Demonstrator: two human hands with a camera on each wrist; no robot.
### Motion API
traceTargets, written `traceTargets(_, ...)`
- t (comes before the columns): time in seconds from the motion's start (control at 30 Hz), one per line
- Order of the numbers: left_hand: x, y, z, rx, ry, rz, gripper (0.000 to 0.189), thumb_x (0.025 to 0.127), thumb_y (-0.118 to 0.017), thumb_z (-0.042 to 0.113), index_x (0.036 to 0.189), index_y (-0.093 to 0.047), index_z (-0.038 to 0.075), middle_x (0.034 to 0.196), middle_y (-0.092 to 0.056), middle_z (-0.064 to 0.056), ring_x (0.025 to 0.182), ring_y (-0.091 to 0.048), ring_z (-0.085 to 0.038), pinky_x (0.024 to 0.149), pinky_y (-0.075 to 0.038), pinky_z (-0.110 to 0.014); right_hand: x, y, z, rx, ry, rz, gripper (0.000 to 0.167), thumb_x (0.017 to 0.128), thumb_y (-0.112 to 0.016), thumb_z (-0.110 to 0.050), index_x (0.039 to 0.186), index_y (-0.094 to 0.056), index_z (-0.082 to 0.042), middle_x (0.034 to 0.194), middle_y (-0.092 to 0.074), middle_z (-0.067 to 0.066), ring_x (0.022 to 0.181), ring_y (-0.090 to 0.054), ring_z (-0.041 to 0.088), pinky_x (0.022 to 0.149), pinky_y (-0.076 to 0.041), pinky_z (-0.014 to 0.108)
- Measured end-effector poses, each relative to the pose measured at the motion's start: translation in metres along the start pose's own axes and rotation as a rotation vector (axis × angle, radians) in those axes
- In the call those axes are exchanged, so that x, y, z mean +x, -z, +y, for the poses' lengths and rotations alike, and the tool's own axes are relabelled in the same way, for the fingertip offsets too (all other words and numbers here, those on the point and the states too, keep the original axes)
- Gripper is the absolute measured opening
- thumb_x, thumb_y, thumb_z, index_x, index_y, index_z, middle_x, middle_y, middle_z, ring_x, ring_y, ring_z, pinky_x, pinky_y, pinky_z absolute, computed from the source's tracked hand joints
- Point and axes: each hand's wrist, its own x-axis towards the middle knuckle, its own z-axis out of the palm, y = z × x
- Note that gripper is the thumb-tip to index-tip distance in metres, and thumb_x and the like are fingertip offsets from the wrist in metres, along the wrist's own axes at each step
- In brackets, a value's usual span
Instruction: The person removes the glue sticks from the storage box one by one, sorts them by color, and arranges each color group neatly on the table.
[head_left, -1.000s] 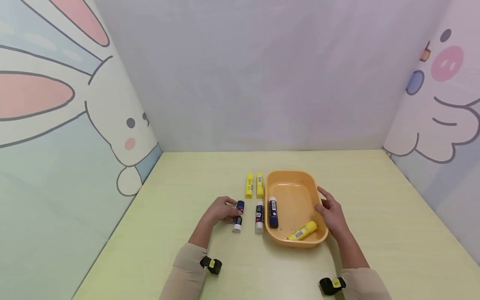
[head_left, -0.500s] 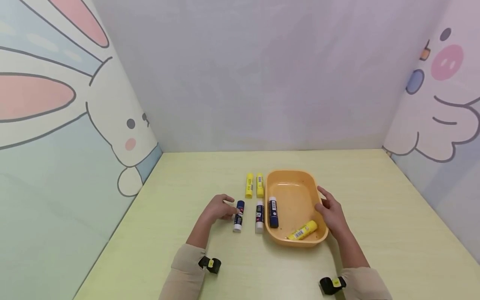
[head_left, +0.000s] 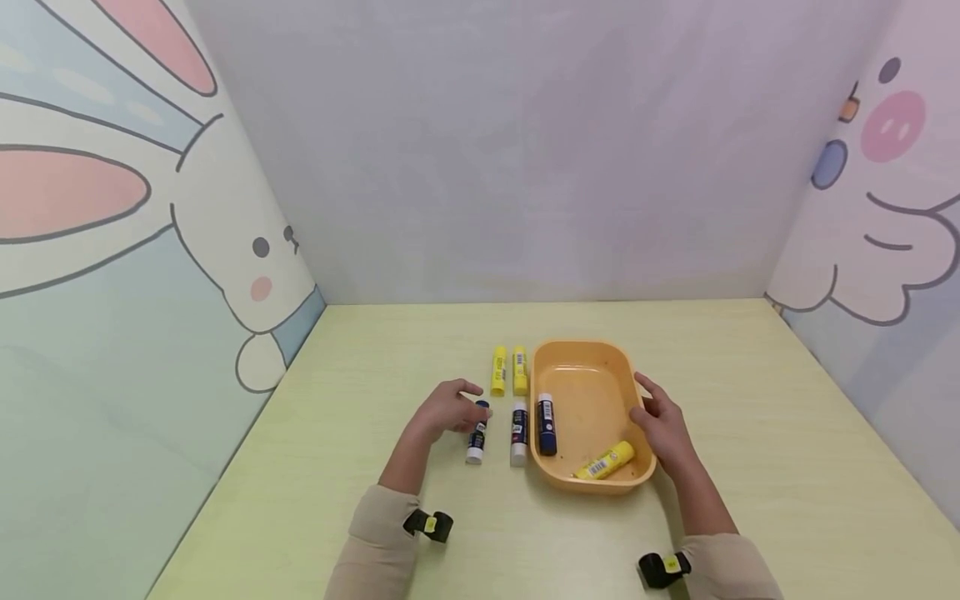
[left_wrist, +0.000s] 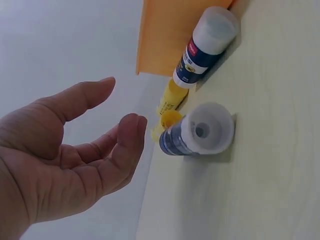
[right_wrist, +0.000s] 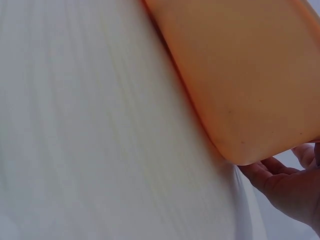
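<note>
- While the desk [head_left: 750, 400] carries orange tray [head_left: 588, 400] near centre, right hand [head_left: 666, 429] grips tray's right edge
- Left hand [head_left: 444, 410] relaxed, just off blue glue stick [head_left: 477, 443]
- Second blue stick [head_left: 519, 433] outside tray's left edge, third blue [head_left: 547, 427] inside
- Two yellow sticks [head_left: 498, 372] by tray's far-left corner, another yellow [head_left: 605, 461] inside, near edge

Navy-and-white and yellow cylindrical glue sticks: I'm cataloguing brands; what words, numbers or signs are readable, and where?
"deli", blurred but likely: navy-and-white glue stick beside the rounded orange plastic tray.
Other navy-and-white glue sticks: too blurred.
Yellow glue sticks: too small.
</note>
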Motion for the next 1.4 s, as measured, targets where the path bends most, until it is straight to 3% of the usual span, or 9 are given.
traceTargets(0.17, 0.000, -0.007, 0.011, -0.035, -0.010, -0.035, 0.051, 0.081, -0.073, 0.012, 0.125, -0.051, -0.003, 0.086, -0.063, -0.011, 0.072, -0.062, -0.025, 0.064, -0.053, -0.034, 0.001, 0.000, -0.001, -0.003, 0.004, 0.002, 0.061, 0.093, -0.043, 0.000, 0.149, -0.021, -0.012, 0.132, -0.038, 0.035, 0.114, -0.046, 0.042, 0.083, -0.047, 0.034)
traceTargets(0.37, 0.002, -0.015, 0.019, -0.023, 0.002, -0.052, 0.051, 0.080, -0.073, 0.012, 0.124, -0.051, -0.002, 0.086, -0.061, -0.012, 0.067, -0.060, -0.023, 0.064, -0.053, -0.035, 0.000, 0.000, -0.001, -0.008, -0.007, 0.000, 0.060, 0.093, -0.043, 0.000, 0.149, -0.021, -0.011, 0.132, -0.039, 0.035, 0.114, -0.046, 0.041, 0.082, -0.047, 0.031)
traceTargets(0.5, 0.005, -0.017, 0.026, -0.038, -0.024, -0.065, 0.052, 0.080, -0.073, 0.012, 0.125, -0.052, -0.001, 0.086, -0.060, -0.013, 0.065, -0.058, -0.021, 0.063, -0.053, -0.035, 0.004, -0.001, -0.003, -0.026, 0.003, 0.015, 0.060, 0.093, -0.043, -0.001, 0.148, -0.022, -0.011, 0.131, -0.040, 0.034, 0.113, -0.047, 0.041, 0.084, -0.046, 0.034)
traceTargets(0.83, 0.012, -0.032, 0.033, -0.070, -0.056, -0.105, 0.043, 0.083, -0.069, 0.009, 0.121, -0.054, -0.002, 0.092, -0.062, -0.011, 0.081, -0.063, -0.029, 0.069, -0.054, -0.038, 0.001, -0.004, -0.003, -0.045, -0.031, 0.009, 0.060, 0.093, -0.043, -0.002, 0.149, -0.022, -0.011, 0.130, -0.041, 0.035, 0.113, -0.048, 0.041, 0.084, -0.046, 0.032)
traceTargets(1.27, 0.017, -0.047, 0.047, -0.102, -0.110, -0.149, 0.044, 0.085, -0.069, 0.014, 0.123, -0.053, -0.002, 0.092, -0.062, -0.012, 0.076, -0.063, -0.024, 0.066, -0.054, -0.035, 0.002, -0.002, -0.004, -0.051, -0.033, 0.011, 0.060, 0.095, -0.043, -0.003, 0.149, -0.021, -0.013, 0.131, -0.040, 0.034, 0.113, -0.047, 0.040, 0.082, -0.046, 0.029)
traceTargets(1.4, 0.016, -0.051, 0.052, -0.130, -0.117, -0.179, 0.043, 0.085, -0.068, 0.013, 0.122, -0.053, -0.003, 0.093, -0.063, -0.013, 0.084, -0.064, -0.031, 0.068, -0.054, -0.036, 0.001, -0.002, -0.002, -0.047, -0.050, 0.010, 0.060, 0.095, -0.043, -0.004, 0.149, -0.021, -0.014, 0.131, -0.040, 0.034, 0.113, -0.047, 0.040, 0.083, -0.046, 0.029)
